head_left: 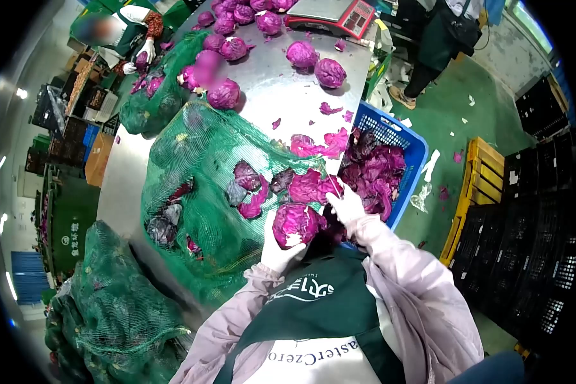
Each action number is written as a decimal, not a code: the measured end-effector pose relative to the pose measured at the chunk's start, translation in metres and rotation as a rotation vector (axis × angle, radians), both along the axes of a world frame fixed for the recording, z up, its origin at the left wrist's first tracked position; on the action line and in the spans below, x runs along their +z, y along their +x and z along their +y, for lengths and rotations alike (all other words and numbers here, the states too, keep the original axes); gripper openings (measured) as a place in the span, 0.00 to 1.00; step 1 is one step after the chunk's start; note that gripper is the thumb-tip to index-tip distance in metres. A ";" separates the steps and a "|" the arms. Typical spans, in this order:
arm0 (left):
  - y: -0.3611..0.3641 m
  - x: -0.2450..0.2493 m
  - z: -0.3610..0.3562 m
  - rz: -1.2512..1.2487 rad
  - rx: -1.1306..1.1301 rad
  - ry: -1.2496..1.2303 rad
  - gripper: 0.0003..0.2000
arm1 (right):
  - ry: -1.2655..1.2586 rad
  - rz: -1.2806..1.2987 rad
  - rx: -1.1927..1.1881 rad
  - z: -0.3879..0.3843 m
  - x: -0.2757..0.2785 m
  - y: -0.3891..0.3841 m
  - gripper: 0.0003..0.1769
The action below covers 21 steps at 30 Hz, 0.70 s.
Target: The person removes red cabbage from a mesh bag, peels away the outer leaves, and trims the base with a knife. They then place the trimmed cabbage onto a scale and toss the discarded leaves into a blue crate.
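Observation:
My left hand point(280, 251), in a white glove, is closed around a trimmed red cabbage point(294, 224) in front of my apron, cupping it from below and the left. Just right of it is my white-gloved right hand point(347, 205), its fingers bent together beside a loose purple cabbage leaf point(306, 186). What those fingers hold is too small to make out. Under and beyond the hands, a green mesh sack point(201, 144) lies spread on the metal table point(123, 168), with dark outer leaves point(246, 174) scattered over it.
A blue crate point(416, 153) full of peeled leaves stands at the table's right edge. Several whole red cabbages point(330, 73) and a red scale point(339, 18) sit farther back. Filled mesh sacks point(118, 307) stand at lower left. A co-worker point(141, 29) handles cabbage at upper left; another person point(438, 41) stands upper right.

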State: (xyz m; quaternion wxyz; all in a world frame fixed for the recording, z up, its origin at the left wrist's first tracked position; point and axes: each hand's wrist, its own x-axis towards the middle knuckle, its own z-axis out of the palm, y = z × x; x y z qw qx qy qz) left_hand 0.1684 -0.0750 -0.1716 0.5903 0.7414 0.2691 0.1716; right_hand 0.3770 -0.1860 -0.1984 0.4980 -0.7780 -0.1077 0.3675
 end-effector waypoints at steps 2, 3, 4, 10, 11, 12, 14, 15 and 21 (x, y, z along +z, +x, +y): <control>0.003 0.000 -0.002 -0.004 0.083 -0.033 0.54 | 0.033 -0.062 0.069 -0.008 0.018 -0.022 0.43; 0.008 0.001 -0.002 0.009 0.128 -0.020 0.53 | 0.058 -0.125 0.091 -0.009 0.027 -0.035 0.45; 0.010 -0.006 0.000 -0.013 0.163 -0.013 0.52 | 0.071 -0.217 0.159 -0.012 0.039 -0.049 0.47; 0.016 -0.011 -0.012 0.045 0.234 0.040 0.51 | -0.147 -0.382 0.533 -0.004 0.082 -0.058 0.49; 0.015 -0.021 -0.011 0.076 0.247 0.090 0.51 | -0.200 -0.383 0.582 -0.002 0.066 -0.055 0.47; 0.017 -0.018 -0.012 0.089 0.258 0.099 0.51 | -0.157 -0.400 0.566 -0.002 0.058 -0.053 0.45; 0.021 -0.012 -0.015 0.115 0.285 0.116 0.50 | -0.097 -0.423 0.530 -0.001 0.048 -0.053 0.41; 0.020 -0.009 -0.015 0.103 0.289 0.089 0.50 | -0.082 -0.428 0.507 0.000 0.044 -0.053 0.40; 0.022 -0.011 -0.010 0.047 0.265 0.058 0.49 | 0.117 -0.496 0.323 0.007 0.013 -0.045 0.28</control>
